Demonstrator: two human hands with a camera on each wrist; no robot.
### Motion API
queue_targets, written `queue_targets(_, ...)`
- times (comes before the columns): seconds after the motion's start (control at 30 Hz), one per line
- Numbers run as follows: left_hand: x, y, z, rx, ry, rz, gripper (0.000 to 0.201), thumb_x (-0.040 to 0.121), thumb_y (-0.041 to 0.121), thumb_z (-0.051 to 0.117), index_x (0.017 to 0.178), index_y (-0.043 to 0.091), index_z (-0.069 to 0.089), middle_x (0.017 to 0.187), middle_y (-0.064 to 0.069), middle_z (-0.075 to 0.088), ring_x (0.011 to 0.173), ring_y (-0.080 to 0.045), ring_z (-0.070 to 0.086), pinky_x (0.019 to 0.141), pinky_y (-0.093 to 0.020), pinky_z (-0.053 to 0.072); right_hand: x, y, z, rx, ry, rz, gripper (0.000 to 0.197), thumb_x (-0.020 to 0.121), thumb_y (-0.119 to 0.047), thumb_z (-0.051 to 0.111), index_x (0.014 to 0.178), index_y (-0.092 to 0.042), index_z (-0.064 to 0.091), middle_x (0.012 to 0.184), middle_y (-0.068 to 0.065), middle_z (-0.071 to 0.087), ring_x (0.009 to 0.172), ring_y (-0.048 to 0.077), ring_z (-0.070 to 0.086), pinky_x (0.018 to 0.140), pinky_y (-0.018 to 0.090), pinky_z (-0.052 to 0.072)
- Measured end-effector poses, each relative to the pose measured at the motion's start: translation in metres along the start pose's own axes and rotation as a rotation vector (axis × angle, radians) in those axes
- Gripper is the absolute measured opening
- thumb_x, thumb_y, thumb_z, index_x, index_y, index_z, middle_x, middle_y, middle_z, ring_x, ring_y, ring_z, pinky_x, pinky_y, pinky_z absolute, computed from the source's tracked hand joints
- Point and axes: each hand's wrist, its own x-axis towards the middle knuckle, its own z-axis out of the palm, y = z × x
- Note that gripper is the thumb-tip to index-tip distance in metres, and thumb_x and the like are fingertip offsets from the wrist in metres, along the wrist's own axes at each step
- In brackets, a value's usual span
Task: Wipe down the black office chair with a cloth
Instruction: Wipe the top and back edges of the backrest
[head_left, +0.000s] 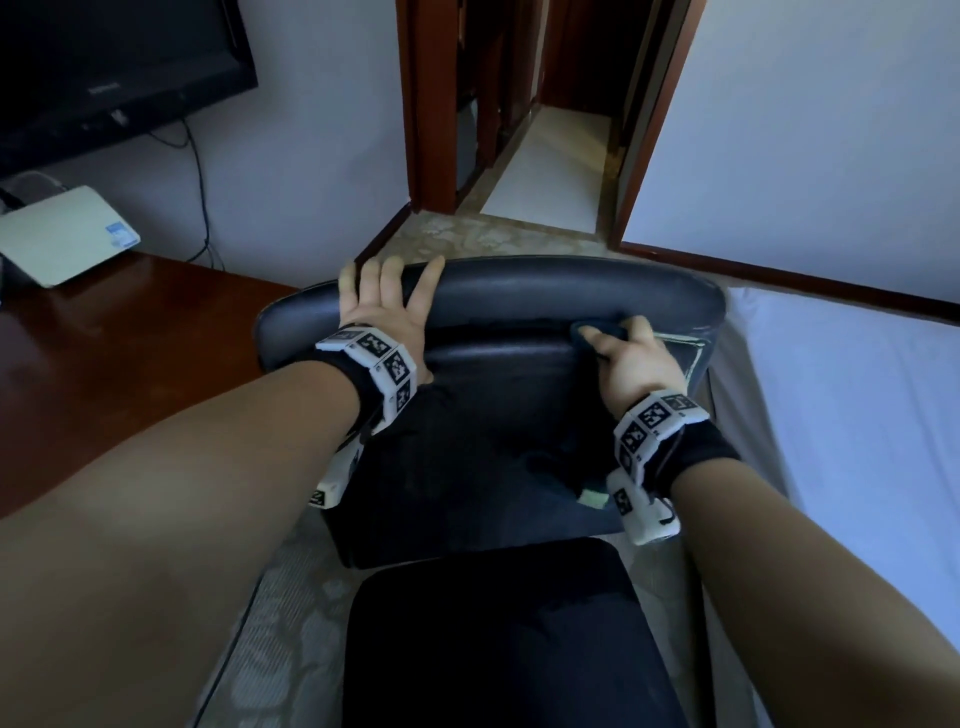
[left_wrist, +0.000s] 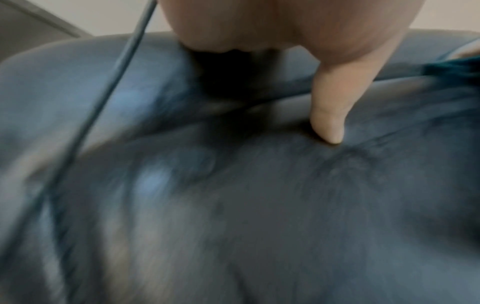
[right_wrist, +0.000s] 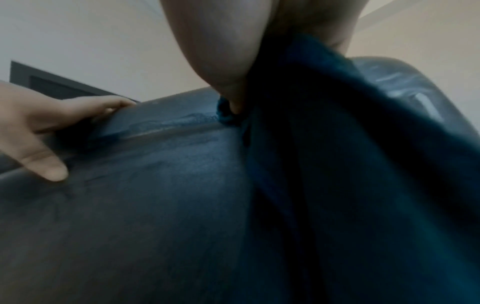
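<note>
The black office chair stands in front of me, its padded backrest top facing me and its seat below. My left hand grips the top left of the backrest, fingers curled over the rim and thumb pressed on the front. My right hand holds a dark blue cloth against the seam under the top roll on the right. In the right wrist view the cloth hangs down over the chair's leather, with the left hand's fingers at the far left.
A dark wooden desk with a white box and a monitor stands at the left. A bed with a pale sheet lies at the right. An open doorway is behind the chair.
</note>
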Motion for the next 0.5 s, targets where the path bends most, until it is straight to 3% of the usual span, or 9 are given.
queue_targets(0.1,0.004,0.010,-0.007,0.012,0.013,0.071,0.120,0.070,0.063,0.063,0.140,0.030,-0.029,0.152,-0.017,-0.008,0.141,-0.036,-0.009,0.111,-0.056,-0.012,-0.009,-0.001,0.011,-0.127,0.017,-0.077,0.044,0.097,-0.039,0.035,0.141,-0.035,0.032,0.137,0.012,0.029,0.123,0.036,0.027,0.105,0.042,0.026)
queue_targets(0.2,0.009,0.033,-0.010,0.082,0.053,0.247,0.115,0.072,0.068,0.057,0.139,0.036,-0.029,0.151,-0.015,-0.023,0.140,-0.037,-0.019,0.109,-0.056,-0.014,-0.018,-0.006,0.025,0.015,-0.007,-0.056,0.046,0.100,-0.026,0.033,0.144,-0.034,0.024,0.136,0.013,0.024,0.122,0.035,0.025,0.106,0.040,0.026)
queue_targets(0.27,0.012,0.048,-0.011,0.068,0.046,0.228,0.116,0.069,0.071,0.057,0.139,0.038,-0.029,0.150,-0.014,-0.028,0.138,-0.039,-0.022,0.107,-0.058,-0.014,-0.019,-0.012,0.030,0.085,-0.023,-0.096,0.051,0.097,-0.014,0.035,0.143,-0.036,0.025,0.139,0.011,0.019,0.124,0.034,0.028,0.104,0.036,0.031)
queue_targets(0.4,0.016,0.054,-0.006,0.064,0.030,0.165,0.118,0.066,0.075,0.056,0.137,0.039,-0.032,0.150,-0.013,-0.028,0.138,-0.039,-0.019,0.107,-0.058,-0.015,-0.016,-0.019,0.032,0.030,-0.030,-0.217,0.050,0.096,-0.016,0.037,0.141,-0.037,0.030,0.144,0.008,0.019,0.121,0.033,0.036,0.094,0.033,0.039)
queue_targets(0.5,0.018,0.052,-0.005,0.059,0.026,0.143,0.118,0.066,0.076,0.055,0.134,0.041,-0.035,0.149,-0.012,-0.026,0.139,-0.039,-0.015,0.109,-0.057,-0.013,-0.003,0.005,0.018,0.024,-0.001,-0.115,0.052,0.095,-0.012,0.033,0.140,-0.038,0.032,0.145,0.007,0.019,0.125,0.033,0.034,0.097,0.037,0.037)
